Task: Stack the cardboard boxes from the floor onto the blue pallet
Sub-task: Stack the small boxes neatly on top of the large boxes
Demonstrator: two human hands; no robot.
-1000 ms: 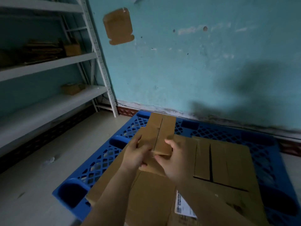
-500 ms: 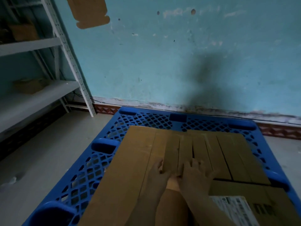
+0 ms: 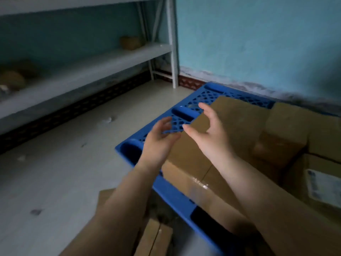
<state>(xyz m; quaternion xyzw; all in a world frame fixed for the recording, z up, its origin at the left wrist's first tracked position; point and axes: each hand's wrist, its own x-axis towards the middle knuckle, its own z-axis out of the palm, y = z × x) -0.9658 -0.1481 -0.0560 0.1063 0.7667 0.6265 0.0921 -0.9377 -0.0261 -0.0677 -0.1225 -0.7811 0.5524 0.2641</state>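
Note:
The blue pallet (image 3: 186, 115) lies on the floor by the turquoise wall. A large taped cardboard box (image 3: 238, 119) covers its left part. Smaller boxes (image 3: 287, 130) sit to its right, one with a white label (image 3: 323, 187). My left hand (image 3: 158, 143) hovers above the pallet's left edge, fingers relaxed and holding nothing. My right hand (image 3: 210, 133) is raised over the large box, fingers spread, empty. Another cardboard box (image 3: 155, 237) lies on the floor below my left forearm, partly hidden by it.
White metal shelving (image 3: 88, 71) runs along the left wall, with blurred brown items on it. One shelf post (image 3: 173, 52) stands near the pallet's far left corner. Pale floor (image 3: 64, 172) with small scraps stretches to the left of the pallet.
Both hands have lifted off the flat cardboard they pressed on and now hover empty. The view has swung left and down, bringing the shelving and a floor box into sight.

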